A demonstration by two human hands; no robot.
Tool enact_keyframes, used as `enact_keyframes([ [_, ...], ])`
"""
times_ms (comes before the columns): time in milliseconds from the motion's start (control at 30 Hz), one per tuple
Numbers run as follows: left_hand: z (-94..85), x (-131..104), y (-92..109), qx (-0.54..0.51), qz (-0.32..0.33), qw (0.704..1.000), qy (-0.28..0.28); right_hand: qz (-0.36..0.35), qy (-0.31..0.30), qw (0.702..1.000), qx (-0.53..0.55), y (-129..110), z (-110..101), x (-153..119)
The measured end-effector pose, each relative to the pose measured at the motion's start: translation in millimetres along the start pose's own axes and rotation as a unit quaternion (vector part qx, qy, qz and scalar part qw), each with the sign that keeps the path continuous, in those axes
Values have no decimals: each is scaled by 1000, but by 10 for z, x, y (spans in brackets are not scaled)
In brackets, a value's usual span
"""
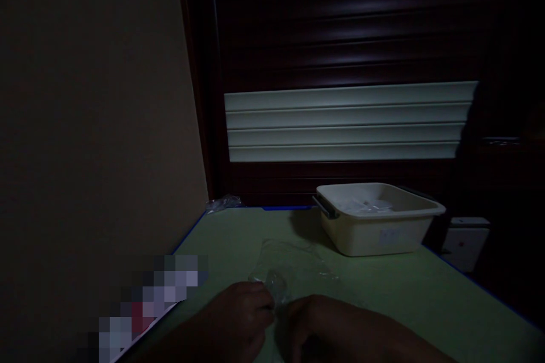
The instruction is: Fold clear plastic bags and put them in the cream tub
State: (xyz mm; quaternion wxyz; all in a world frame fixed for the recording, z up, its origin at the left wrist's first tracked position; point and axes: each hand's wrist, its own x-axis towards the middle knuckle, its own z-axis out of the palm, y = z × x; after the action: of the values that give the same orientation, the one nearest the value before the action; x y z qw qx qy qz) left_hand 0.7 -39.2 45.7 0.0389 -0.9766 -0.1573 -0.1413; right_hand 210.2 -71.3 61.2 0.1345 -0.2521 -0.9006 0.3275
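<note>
A clear plastic bag (293, 256) lies flat on the green tabletop (238, 238) just beyond my hands. Its near end is bunched up between them, and a rounded clear piece shows there; I cannot tell whether it is part of the bag. My left hand (244, 315) is closed, with thumb and fingers pinching the bunched plastic. Close beside it on the right, my right hand (319, 317) is closed too, its fingers curled downward. What its fingertips hold is hidden in shadow.
A cream plastic basin (378, 232) with dark handles stands at the back right, clear plastic items inside. Crumpled clear plastic (223, 203) lies at the far left corner. A wall borders the left side. A white box-like object (466, 244) is beyond the right edge. The room is dim.
</note>
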Motion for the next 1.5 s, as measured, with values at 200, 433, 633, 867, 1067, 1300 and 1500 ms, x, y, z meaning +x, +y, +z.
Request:
enact_keyframes([
  [200,-4,4,19,-32,-9,998,46,53,-19,996,-71,-85,-18,-38],
  [433,11,-1,-20,-29,-46,993,107,63,4,997,-33,-106,-41,-62],
  [633,21,14,-93,-90,-243,958,126,65,0,997,-33,-19,-23,-39],
  [867,134,7,-167,-145,-257,949,113,36,-1,999,-26,-3,-19,-26],
  [1067,147,12,-148,-109,-236,963,76,-8,3,1000,-18,-52,7,-9],
  [1300,115,13,-148,-57,-205,975,67,-38,-17,997,-69,-122,-14,-6],
  [1500,13,22,-43,9,-70,996,62,-26,-57,983,-172,-20,58,77],
])
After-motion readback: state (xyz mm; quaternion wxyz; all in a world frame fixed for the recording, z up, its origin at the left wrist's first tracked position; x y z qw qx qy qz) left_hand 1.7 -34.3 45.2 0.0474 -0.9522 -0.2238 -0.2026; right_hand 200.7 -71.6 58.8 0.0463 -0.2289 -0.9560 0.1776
